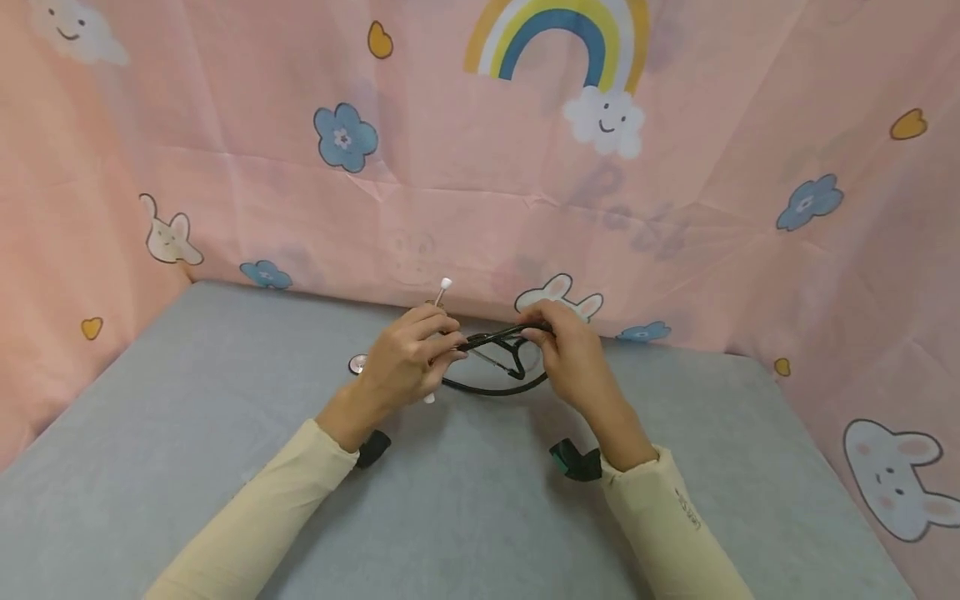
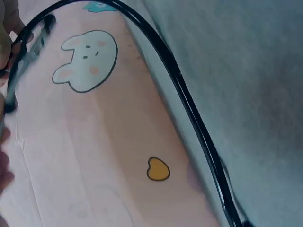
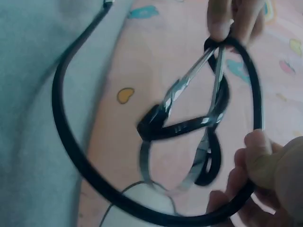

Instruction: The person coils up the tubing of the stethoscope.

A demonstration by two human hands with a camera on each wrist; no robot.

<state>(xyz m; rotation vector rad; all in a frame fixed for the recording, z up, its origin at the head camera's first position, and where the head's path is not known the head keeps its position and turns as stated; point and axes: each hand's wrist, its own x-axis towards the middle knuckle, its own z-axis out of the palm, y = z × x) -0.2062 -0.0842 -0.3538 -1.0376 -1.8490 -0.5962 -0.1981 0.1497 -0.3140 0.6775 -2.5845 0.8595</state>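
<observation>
A stethoscope with black tubing [image 1: 495, 391] is held up between both hands above the grey surface. My left hand [image 1: 408, 350] pinches it near the metal ear tubes; one white ear tip [image 1: 446, 283] sticks up past the fingers and another white tip [image 1: 430, 398] shows below them. The round chest piece [image 1: 357, 363] appears just left of that hand. My right hand [image 1: 570, 354] grips the tubing on the right. In the right wrist view, the black tube [image 3: 59, 104] makes a wide loop, with metal-and-black parts [image 3: 184, 125] crossing inside it, slightly blurred.
A grey cloth-covered table [image 1: 187, 442] lies under the hands. Behind it and at both sides hangs a pink printed curtain [image 1: 450, 167]. Black wrist pieces [image 1: 576, 460] sit below the cuffs of the light sleeves [image 1: 258, 508].
</observation>
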